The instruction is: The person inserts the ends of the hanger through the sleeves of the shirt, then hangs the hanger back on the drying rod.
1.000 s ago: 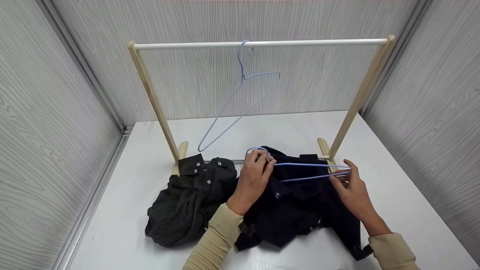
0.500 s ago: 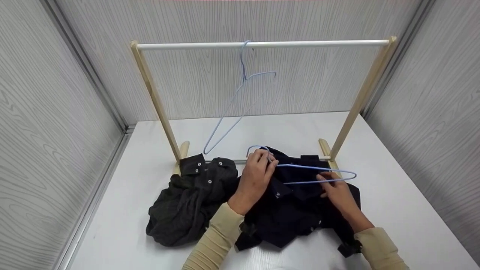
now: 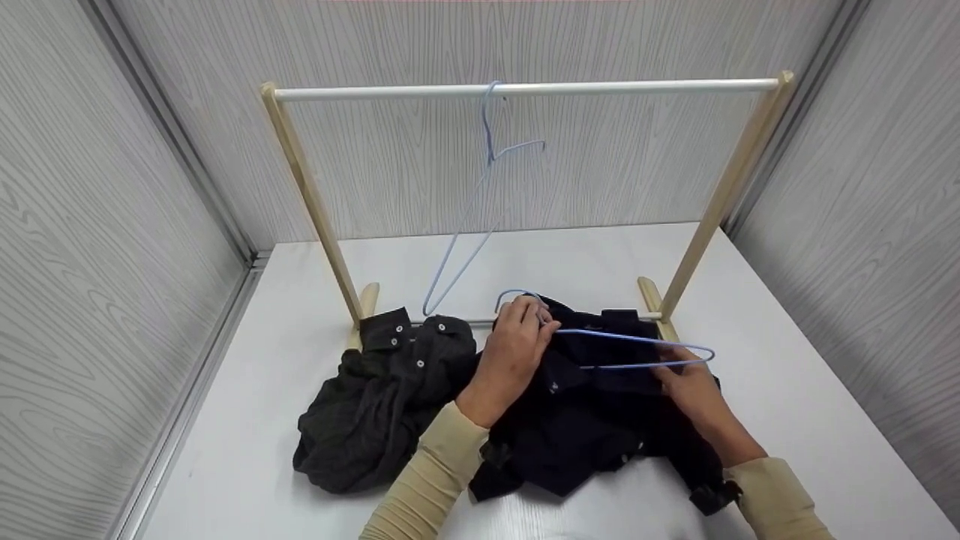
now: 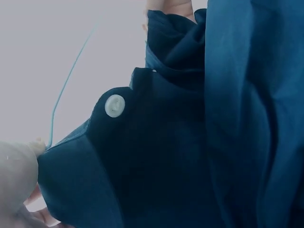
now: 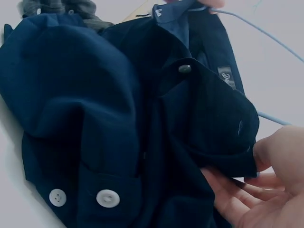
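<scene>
A navy shirt (image 3: 570,442) with white buttons lies crumpled at the right of the table. My left hand (image 3: 514,356) grips a light-blue wire hanger (image 3: 615,336) just below its hook, together with the shirt's collar (image 4: 78,178). One end of this hanger reaches right, over the shirt. Under that end, my right hand (image 3: 694,386) pinches the shirt's front edge; in the right wrist view the thumb lies on the cloth and the fingers (image 5: 232,197) are beneath it. A second blue hanger (image 3: 450,259) hangs from the rack's rail, turned at an angle.
A wooden garment rack with a white rail (image 3: 637,87) stands across the table (image 3: 240,420), behind the clothes. Left of the navy shirt lies a dark grey buttoned shirt (image 3: 367,420), bunched up. Pale wood-grain panels (image 3: 172,135) wall the table at the back and sides.
My right hand has let go of the held hanger's right end, moved in below it and taken the shirt's edge. The hanging hanger has turned a little on the rail.
</scene>
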A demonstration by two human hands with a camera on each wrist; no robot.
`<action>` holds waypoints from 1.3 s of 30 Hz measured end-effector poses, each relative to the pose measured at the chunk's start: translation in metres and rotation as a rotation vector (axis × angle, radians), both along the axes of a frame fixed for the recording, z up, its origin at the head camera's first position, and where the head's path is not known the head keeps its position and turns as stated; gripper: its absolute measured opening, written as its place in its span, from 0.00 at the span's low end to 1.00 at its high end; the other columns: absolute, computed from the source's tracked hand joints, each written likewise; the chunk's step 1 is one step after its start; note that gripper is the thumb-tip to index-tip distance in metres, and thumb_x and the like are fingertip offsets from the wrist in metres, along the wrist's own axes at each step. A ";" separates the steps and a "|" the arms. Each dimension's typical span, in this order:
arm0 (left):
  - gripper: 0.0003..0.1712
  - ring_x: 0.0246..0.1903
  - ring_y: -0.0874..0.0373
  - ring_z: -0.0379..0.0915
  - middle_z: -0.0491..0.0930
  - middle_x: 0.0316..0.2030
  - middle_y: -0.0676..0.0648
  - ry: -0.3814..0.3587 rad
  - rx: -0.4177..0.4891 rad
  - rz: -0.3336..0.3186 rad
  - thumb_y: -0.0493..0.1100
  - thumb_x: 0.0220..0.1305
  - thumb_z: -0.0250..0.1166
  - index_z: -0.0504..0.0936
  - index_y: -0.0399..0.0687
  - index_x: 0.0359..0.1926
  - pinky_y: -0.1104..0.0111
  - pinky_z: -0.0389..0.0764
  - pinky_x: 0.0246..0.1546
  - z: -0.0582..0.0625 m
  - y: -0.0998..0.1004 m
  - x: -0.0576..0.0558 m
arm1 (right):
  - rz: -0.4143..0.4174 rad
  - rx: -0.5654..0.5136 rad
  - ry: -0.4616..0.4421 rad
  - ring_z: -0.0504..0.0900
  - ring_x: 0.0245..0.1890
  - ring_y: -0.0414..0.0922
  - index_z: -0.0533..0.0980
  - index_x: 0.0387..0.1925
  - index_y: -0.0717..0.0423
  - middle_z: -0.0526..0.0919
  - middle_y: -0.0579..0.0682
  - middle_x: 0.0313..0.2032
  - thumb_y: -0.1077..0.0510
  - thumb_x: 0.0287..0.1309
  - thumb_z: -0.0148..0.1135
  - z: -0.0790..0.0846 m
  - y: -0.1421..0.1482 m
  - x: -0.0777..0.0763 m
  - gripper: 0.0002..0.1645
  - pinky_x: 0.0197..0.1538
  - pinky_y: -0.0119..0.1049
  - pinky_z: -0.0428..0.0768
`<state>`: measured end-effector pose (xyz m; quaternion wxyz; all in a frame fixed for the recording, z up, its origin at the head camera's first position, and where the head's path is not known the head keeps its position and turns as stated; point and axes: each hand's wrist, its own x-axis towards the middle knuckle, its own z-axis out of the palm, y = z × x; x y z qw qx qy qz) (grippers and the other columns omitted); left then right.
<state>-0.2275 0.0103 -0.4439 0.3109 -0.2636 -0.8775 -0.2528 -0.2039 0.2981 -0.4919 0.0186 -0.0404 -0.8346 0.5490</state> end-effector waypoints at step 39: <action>0.11 0.49 0.53 0.77 0.76 0.50 0.44 0.101 -0.042 -0.011 0.43 0.76 0.53 0.77 0.41 0.48 0.66 0.82 0.47 -0.001 0.018 0.000 | -0.169 0.076 0.416 0.83 0.38 0.30 0.77 0.55 0.59 0.82 0.44 0.48 0.67 0.66 0.55 0.060 0.023 0.028 0.17 0.38 0.21 0.78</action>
